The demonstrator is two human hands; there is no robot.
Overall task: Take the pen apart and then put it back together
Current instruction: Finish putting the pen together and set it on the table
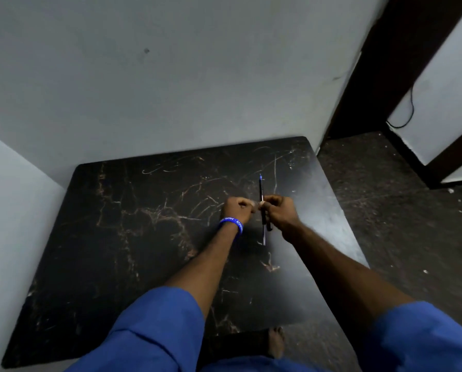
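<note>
A slim dark pen (261,187) with a blue tip stands nearly upright above the black marble-patterned table (133,237). My right hand (279,213) is closed around its middle. Below that hand a thin, pale rod-like end (264,237) sticks out, with a short black piece (269,226) beside it. My left hand (238,209), with a blue wristband (231,224), is curled into a fist. Its pinched fingertips meet the pen's middle, right against my right thumb. The fingers hide the part of the pen between the hands.
The table sits in a corner, with grey walls behind it and on the left. Its right edge drops to a dark speckled floor (385,210). A dark door frame (385,63) and a black cable (409,108) are at the upper right. My bare foot (276,342) is under the front edge.
</note>
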